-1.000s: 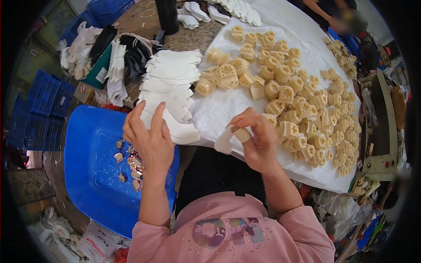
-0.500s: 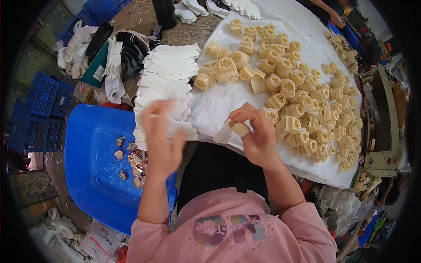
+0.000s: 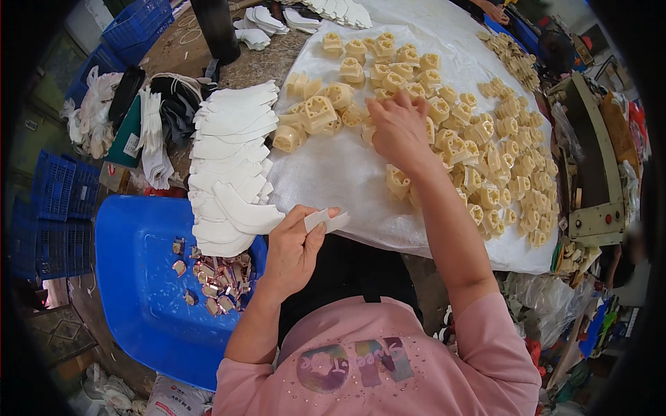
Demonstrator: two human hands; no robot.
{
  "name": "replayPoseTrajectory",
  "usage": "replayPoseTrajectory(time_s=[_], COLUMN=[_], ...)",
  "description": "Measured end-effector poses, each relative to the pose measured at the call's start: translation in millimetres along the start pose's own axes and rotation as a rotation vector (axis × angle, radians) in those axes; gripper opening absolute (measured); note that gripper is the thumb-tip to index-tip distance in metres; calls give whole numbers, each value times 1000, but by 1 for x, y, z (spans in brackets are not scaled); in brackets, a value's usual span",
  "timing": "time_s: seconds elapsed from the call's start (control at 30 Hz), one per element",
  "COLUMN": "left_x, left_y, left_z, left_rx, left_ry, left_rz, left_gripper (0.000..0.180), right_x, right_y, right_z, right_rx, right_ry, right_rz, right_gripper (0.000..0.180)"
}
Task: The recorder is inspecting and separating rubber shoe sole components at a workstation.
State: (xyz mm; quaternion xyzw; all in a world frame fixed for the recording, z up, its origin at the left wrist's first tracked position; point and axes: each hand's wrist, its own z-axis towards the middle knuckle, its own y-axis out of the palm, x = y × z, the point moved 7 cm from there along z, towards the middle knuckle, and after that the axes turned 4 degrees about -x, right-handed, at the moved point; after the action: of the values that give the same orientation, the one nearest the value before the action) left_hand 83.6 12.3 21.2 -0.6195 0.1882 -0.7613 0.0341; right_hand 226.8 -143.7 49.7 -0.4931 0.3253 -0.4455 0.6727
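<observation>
- Left hand (image 3: 291,253) pinching a small white strip (image 3: 326,220) at the table edge, beside the stack of white cut pieces (image 3: 232,166).
- Strip thin, light, probably flexible; best held by one end.
- Right hand (image 3: 399,132) spread over cream moulded blocks (image 3: 479,149) on the white sheet (image 3: 333,173), apparently gripping none; blocks look rigid, light.

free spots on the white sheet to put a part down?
Bare white sheet between the stack of white curved pieces and the cream plastic parts, ahead of the left hand. The sheet's right half is crowded, where the right hand rests.
</observation>
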Motion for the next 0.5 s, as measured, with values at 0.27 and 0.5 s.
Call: replayPoseTrajectory(time_s=[0.27, 0.5], left_x=[-12, -42], left_y=[2, -7], left_z=[-8, -22], left_rx=[10, 169], left_ry=[-14, -199], left_rz=[17, -338], left_gripper=[22, 29], right_x=[-5, -57], right_y=[10, -2], right_z=[-1, -30], right_rx=[-140, -13], right_ry=[1, -127], right_rz=[-59, 358], right_gripper=[20, 23])
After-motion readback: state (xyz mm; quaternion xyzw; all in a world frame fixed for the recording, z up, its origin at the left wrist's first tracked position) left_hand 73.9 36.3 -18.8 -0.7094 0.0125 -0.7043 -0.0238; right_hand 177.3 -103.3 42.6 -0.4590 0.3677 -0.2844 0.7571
